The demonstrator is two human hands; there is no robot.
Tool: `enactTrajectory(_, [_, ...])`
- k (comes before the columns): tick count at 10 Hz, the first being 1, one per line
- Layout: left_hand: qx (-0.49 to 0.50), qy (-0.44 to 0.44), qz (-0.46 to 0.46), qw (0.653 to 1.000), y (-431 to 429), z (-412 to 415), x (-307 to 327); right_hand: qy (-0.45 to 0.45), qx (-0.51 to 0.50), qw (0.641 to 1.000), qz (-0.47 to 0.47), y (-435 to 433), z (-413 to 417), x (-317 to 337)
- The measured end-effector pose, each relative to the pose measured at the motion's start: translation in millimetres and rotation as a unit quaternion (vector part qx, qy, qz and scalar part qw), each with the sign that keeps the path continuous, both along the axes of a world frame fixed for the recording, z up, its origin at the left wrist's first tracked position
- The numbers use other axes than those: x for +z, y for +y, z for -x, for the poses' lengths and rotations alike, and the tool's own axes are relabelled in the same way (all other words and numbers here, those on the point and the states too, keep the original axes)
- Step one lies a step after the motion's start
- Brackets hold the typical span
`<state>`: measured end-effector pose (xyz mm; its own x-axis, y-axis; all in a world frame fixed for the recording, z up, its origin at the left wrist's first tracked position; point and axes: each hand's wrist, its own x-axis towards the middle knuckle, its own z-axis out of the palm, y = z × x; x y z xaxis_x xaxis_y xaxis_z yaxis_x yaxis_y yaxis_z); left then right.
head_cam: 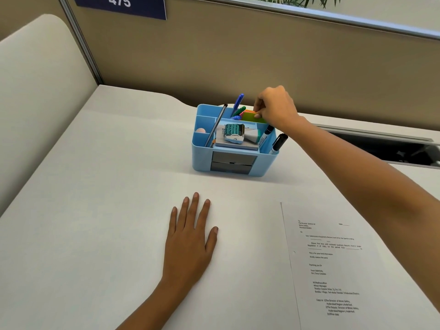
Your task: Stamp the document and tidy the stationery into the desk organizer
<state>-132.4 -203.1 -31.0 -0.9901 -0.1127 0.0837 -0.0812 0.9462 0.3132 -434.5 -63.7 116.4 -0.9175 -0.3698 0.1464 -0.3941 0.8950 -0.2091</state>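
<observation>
A light blue desk organizer with two grey drawers stands at the middle of the white desk. My right hand reaches over its back compartment, fingers pinched on a stack of coloured sticky notes that rests in it. A stamp lies on a notepad in the centre tray. Blue and green pens stand at the back, and black markers lean in the right slot. The printed document lies flat at the front right. My left hand rests palm down on the desk, fingers spread.
A beige partition wall rises just behind the organizer. A dark cable gap opens in the desk at the right. A thin black pen leans in the organizer's left section beside a small pink ball.
</observation>
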Motion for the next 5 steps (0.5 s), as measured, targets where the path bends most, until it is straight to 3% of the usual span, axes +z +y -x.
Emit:
enactTrajectory(2, [0.001, -0.003, 0.002, 1.0, 0.7, 1.4, -1.3, 0.017, 0.036, 0.997, -0.059, -6.2, 3.0, -3.0])
enactTrajectory(5, [0.004, 0.001, 0.0, 1.0, 0.3, 0.9, -0.5, 0.055, 0.045, 0.995, 0.069, -2.8, -5.3, 4.7])
